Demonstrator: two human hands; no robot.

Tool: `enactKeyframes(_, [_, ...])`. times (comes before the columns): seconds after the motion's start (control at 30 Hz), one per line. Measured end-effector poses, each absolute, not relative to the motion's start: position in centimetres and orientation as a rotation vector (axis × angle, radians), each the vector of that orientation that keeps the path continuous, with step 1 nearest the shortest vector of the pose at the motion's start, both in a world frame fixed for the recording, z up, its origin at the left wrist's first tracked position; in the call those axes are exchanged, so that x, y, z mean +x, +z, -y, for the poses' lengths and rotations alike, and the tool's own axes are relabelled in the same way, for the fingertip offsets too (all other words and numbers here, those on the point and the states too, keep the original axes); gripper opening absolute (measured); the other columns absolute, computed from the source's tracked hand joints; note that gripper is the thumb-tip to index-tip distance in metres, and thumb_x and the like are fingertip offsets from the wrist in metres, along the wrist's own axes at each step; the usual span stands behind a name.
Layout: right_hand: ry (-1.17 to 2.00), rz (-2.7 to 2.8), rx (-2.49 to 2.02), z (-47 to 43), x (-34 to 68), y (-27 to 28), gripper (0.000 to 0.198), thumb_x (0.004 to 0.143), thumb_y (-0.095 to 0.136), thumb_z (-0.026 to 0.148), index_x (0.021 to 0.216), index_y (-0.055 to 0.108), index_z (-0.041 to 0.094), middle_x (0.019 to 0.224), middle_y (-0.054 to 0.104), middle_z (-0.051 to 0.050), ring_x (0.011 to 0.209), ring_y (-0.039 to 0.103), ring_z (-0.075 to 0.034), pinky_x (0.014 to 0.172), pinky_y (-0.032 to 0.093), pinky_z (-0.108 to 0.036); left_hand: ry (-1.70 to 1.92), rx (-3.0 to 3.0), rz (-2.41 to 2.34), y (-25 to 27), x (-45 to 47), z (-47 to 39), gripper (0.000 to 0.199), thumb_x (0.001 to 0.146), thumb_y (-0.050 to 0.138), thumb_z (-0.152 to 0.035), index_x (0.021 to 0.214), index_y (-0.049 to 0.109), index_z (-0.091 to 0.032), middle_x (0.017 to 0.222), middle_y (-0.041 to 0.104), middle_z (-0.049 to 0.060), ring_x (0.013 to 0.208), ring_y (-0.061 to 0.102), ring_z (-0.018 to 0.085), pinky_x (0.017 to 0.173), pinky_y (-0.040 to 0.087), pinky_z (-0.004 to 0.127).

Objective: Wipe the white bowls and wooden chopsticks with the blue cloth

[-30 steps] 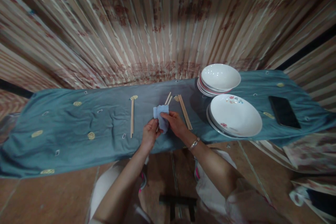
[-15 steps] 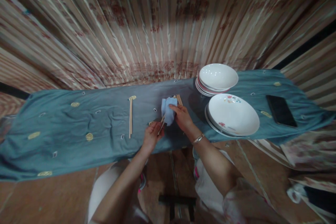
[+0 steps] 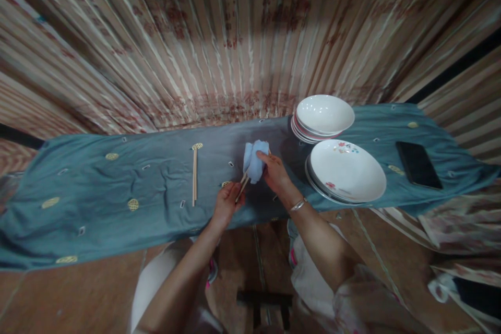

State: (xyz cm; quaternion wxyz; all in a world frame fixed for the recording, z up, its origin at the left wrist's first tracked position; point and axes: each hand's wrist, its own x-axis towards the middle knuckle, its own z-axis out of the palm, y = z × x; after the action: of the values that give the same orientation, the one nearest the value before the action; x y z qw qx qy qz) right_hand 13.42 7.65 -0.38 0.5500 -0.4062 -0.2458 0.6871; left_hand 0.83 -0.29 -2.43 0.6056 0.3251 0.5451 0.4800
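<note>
My left hand (image 3: 229,199) is closed round the near ends of a pair of wooden chopsticks (image 3: 243,186). Their far part runs up into a light blue cloth (image 3: 257,163), which covers it. The cloth is pinched in my right hand (image 3: 275,173), thumb on top, a bracelet at the wrist. Left of my hands another pair of chopsticks (image 3: 194,176) lies on the tablecloth. More sticks seem to lie behind the right hand, mostly hidden by it and the cloth.
To the right stand a stack of white bowls (image 3: 325,115) and, nearer, a stack of floral plates (image 3: 348,172). A black phone (image 3: 418,165) lies farther right. The blue-green tablecloth (image 3: 102,193) covers the narrow table. A pleated curtain (image 3: 250,47) hangs behind it.
My right hand and the cloth have moved slightly up and to the right along the chopsticks, showing more of their length. My left hand has stayed in place.
</note>
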Motion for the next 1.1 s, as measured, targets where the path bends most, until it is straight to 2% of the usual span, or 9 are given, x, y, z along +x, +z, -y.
enactKeyframes(0.13, [1.706, 0.604, -0.958, -7.2, 12.8, -0.7, 0.031, 0.051, 0.079, 0.042, 0.063, 0.063, 0.018, 0.053, 0.064, 0.003, 0.048, 0.053, -0.011, 0.048, 0.042, -0.024, 1.126, 0.732, -1.252, -2.4, 0.8, 0.0, 0.042, 0.065, 0.067, -0.057, 0.064, 0.054, -0.017, 0.046, 0.046, -0.004, 0.037, 0.035, 0.005, 0.036, 0.018, 0.019])
enactKeyframes(0.3, [1.728, 0.61, -0.95, -6.6, 11.9, -1.0, 0.034, 0.049, 0.08, 0.044, 0.063, 0.064, 0.018, 0.056, 0.066, 0.002, 0.05, 0.056, -0.012, 0.049, 0.043, -0.024, 1.148, 0.757, -1.238, -2.1, 0.8, -0.2, 0.044, 0.067, 0.065, -0.058, 0.062, 0.052, -0.017, 0.043, 0.044, -0.006, 0.035, 0.029, 0.003, 0.036, 0.015, 0.019])
enactKeyframes(0.5, [1.77, 0.7, -0.94, -5.7, 11.2, -1.5, 0.032, 0.055, 0.077, 0.046, 0.063, 0.066, 0.018, 0.056, 0.065, 0.002, 0.05, 0.053, -0.01, 0.052, 0.043, -0.023, 1.168, 0.737, -1.233, -2.1, 0.7, -0.4, 0.043, 0.066, 0.065, -0.059, 0.065, 0.05, -0.018, 0.043, 0.043, -0.007, 0.034, 0.028, 0.003, 0.036, 0.014, 0.018])
enactKeyframes(0.73, [1.776, 0.789, -0.954, -4.8, 10.4, -2.4, 0.031, 0.058, 0.076, 0.046, 0.062, 0.065, 0.017, 0.054, 0.06, 0.004, 0.047, 0.046, -0.007, 0.046, 0.038, -0.021, 1.239, 0.656, -1.231, -2.4, 0.6, -0.8, 0.04, 0.064, 0.068, -0.054, 0.068, 0.05, -0.019, 0.052, 0.046, -0.007, 0.041, 0.037, 0.004, 0.039, 0.027, 0.016])
enactKeyframes(0.9, [1.777, 0.786, -0.955, -5.1, 10.8, -1.9, 0.03, 0.059, 0.075, 0.046, 0.063, 0.064, 0.018, 0.051, 0.057, 0.004, 0.045, 0.046, -0.009, 0.044, 0.037, -0.023, 1.215, 0.766, -1.197, -2.8, 0.2, -0.8, 0.039, 0.071, 0.062, -0.055, 0.065, 0.053, -0.018, 0.048, 0.046, -0.006, 0.038, 0.036, 0.006, 0.038, 0.027, 0.018])
enactKeyframes(1.03, [1.716, 0.714, -0.947, -6.1, 11.7, -1.7, 0.032, 0.055, 0.078, 0.045, 0.066, 0.065, 0.018, 0.054, 0.061, 0.004, 0.046, 0.049, -0.009, 0.048, 0.041, -0.023, 1.225, 0.821, -1.26, -2.6, -0.9, -1.0, 0.038, 0.073, 0.062, -0.054, 0.077, 0.065, -0.016, 0.062, 0.062, 0.001, 0.055, 0.055, 0.013, 0.051, 0.043, 0.023])
enactKeyframes(1.1, [1.709, 0.715, -0.95, -6.4, 12.2, -1.7, 0.034, 0.053, 0.079, 0.046, 0.066, 0.066, 0.018, 0.054, 0.062, 0.004, 0.048, 0.05, -0.009, 0.05, 0.043, -0.022, 1.318, 0.86, -1.326, -2.2, -1.6, -1.3, 0.035, 0.071, 0.066, -0.05, 0.081, 0.069, -0.016, 0.07, 0.065, 0.002, 0.062, 0.057, 0.013, 0.06, 0.046, 0.024])
